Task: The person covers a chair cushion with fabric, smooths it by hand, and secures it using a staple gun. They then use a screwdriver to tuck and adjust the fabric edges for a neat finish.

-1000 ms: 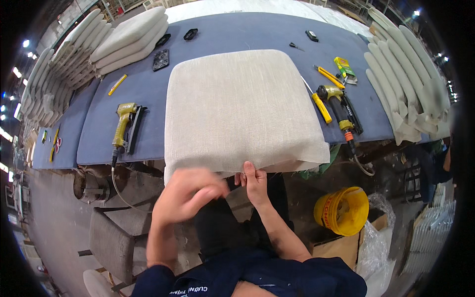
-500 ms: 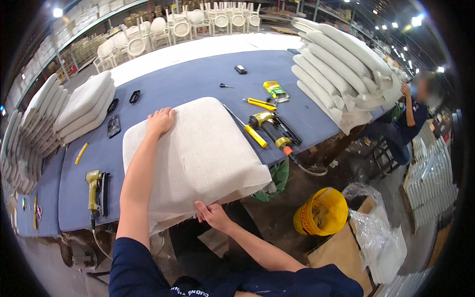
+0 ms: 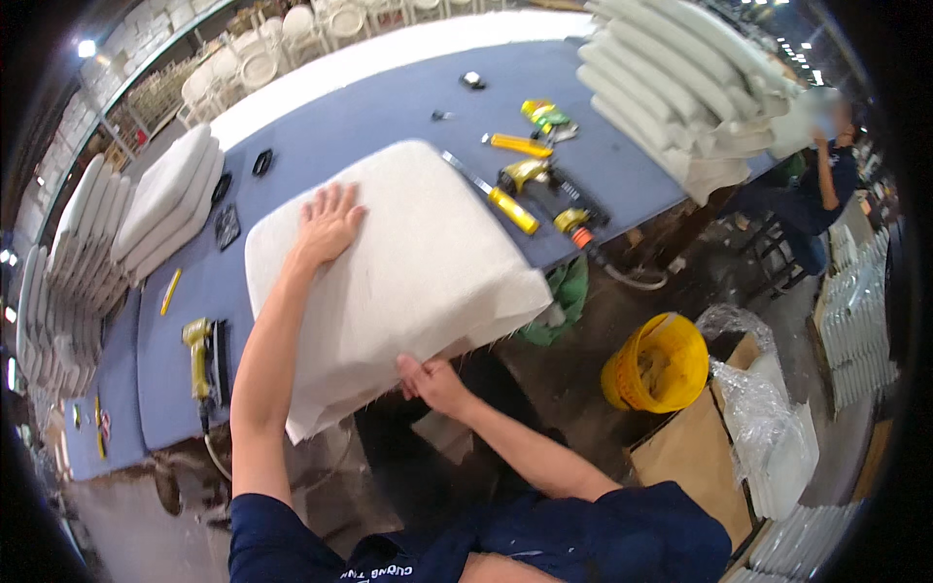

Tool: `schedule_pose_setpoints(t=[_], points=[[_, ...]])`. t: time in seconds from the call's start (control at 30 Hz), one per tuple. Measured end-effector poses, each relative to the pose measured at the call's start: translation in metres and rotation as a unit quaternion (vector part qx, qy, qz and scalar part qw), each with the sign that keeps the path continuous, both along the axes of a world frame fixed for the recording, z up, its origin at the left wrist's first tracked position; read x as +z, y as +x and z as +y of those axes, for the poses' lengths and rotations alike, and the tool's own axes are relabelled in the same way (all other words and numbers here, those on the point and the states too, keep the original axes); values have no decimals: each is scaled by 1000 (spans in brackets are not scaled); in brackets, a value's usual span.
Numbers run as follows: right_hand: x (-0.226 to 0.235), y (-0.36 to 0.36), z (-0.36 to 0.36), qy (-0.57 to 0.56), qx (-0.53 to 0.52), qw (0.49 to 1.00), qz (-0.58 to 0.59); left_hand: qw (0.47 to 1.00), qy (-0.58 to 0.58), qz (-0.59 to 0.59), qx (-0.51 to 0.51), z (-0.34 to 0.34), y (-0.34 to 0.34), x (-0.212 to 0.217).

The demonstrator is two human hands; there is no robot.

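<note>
An off-white fabric-covered seat cushion lies in front of me on the blue padded table, its loose cloth edge hanging over the near side. My left hand rests flat on the cushion's top toward the far left, fingers spread. At the near edge, my right hand pinches the overhanging cloth, thumb on top and the other fingers partly hidden below. Just right of the cushion are a staple gun with a hose and a yellow-handled tool. Another staple gun lies to its left.
Cushion stacks stand at the left and far right. A yellow cutter and a phone-like black object lie on the table. On the floor at right stands a yellow bucket, near clear plastic wrap. A co-worker sits beyond.
My left hand has shifted inward from the cushion's far left edge, and its fingers have spread. My right hand stays at the near cloth edge. The whole view has tilted and shifted somewhat.
</note>
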State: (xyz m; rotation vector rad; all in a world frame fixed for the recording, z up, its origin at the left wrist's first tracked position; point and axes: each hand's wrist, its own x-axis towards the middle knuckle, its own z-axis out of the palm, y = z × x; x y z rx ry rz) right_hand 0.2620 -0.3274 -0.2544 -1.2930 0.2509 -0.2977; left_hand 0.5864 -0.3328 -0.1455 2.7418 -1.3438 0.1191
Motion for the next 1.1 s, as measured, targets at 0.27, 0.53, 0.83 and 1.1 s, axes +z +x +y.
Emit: schedule_pose_setpoints(t=[0.27, 0.53, 0.83, 1.1], points=[[-13, -13, -1, 49, 38, 994, -89, 990, 21, -75, -122, 91, -206, 6], [-12, -18, -6, 43, 28, 996, -67, 991, 61, -65, -95, 89, -227, 14], [121, -47, -135, -411, -155, 889, -133, 989, 82, -94, -76, 98, -225, 8], [74, 5, -332, -734, -257, 560, 286, 987, 64, -105, -99, 84, -227, 3]])
